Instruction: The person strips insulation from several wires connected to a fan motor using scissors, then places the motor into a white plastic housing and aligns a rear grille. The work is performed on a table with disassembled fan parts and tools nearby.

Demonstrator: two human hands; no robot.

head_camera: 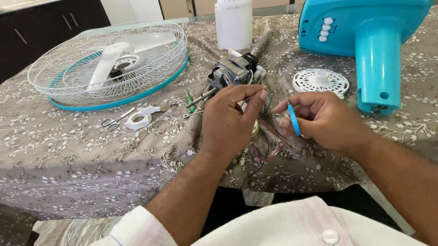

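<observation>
Centrally, over a floral cloth-covered table (80,145), the left hand (229,120) pinches thin wires (272,145) trailing from a metal fan motor (231,72); the right hand (324,120) grips a slim blue tool (294,119). Nearby, a round wire grille (108,64) cradles pale plastic blades (108,61).

No packages, signs or screens are showing anywhere here. The nearest thing to a label is sitting on the teal fan base (363,15) at the far right of the table (81,160): a small patch of dark markings beside its column of white round buttons (325,29), too small to make out. Nothing else is carrying any label.
</observation>
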